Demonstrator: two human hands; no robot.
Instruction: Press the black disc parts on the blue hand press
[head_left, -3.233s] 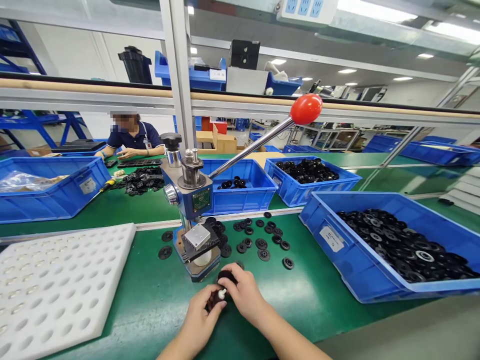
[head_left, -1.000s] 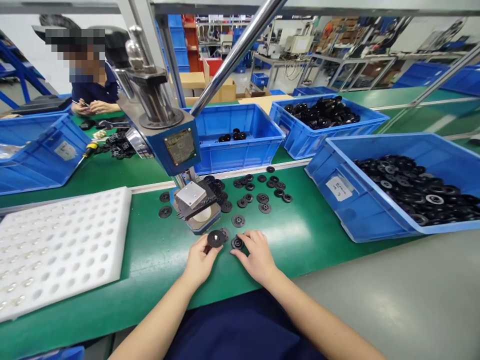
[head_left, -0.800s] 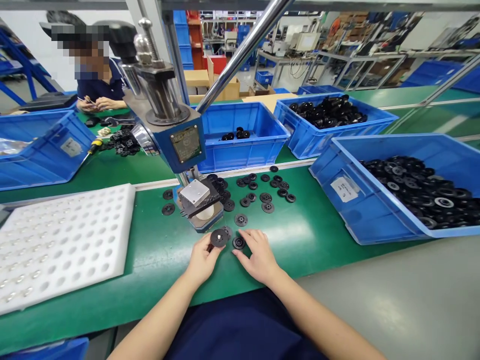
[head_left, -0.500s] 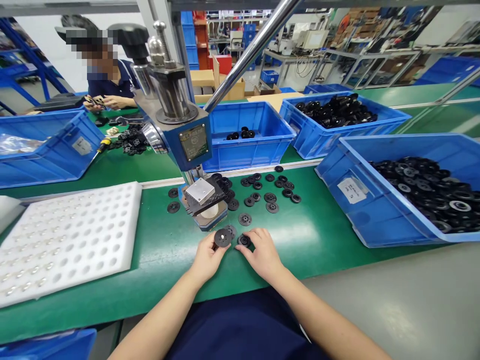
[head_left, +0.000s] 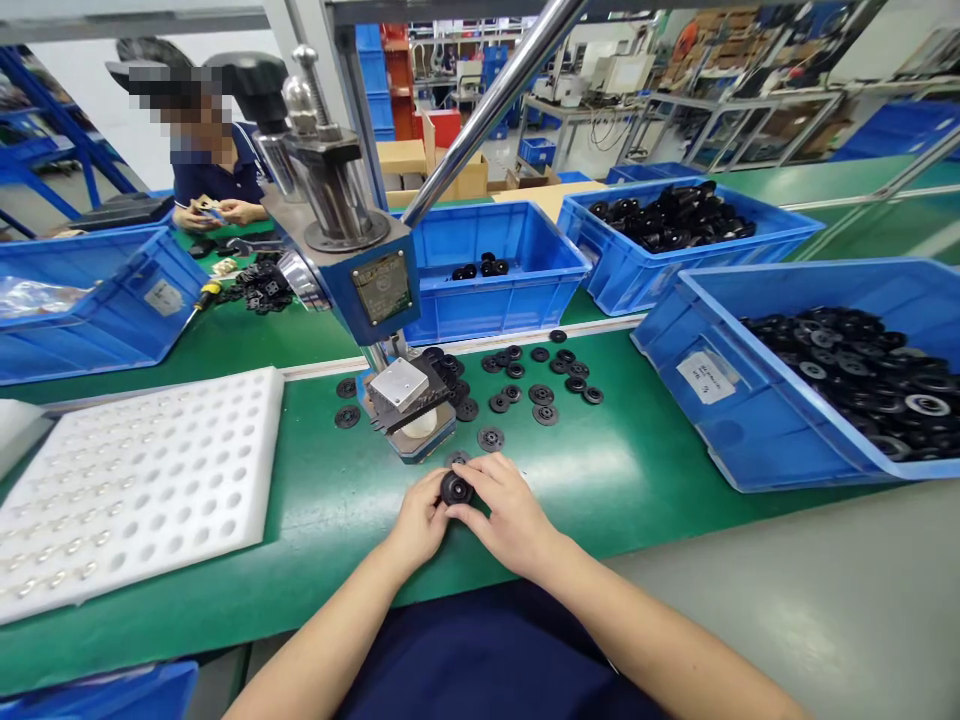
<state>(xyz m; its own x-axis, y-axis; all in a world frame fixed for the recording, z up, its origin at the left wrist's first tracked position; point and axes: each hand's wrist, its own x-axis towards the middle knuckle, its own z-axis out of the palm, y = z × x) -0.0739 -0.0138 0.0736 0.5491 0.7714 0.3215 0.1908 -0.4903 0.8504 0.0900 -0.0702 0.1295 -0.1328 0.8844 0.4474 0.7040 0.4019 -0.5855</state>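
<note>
Over the green bench my two hands meet around a small stack of black round parts. My right hand (head_left: 513,514) is closed on a black wheel-like part (head_left: 457,489), with fingers and thumb at its rim. My left hand (head_left: 418,518) is closed on the black disc beneath, which is now mostly hidden by that part and the fingers. Just beyond the fingertips lies a flat black disc (head_left: 458,459), partly covered. Another black disc (head_left: 491,439) lies flat farther off. Behind the hands stands the bench press (head_left: 382,280), with a metal block (head_left: 400,384) at its base.
Several black discs (head_left: 545,414) lie scattered right of the press. Blue bins of black parts (head_left: 705,376) stand to the right and behind (head_left: 495,308). At left is a white foam tray (head_left: 247,440) holding small shiny pieces. A co-worker (head_left: 217,175) sits across the bench.
My right hand has moved left with the wheel-like part, bringing it onto the disc in my left hand. The disc's face and light centre pin, visible before, are covered.
</note>
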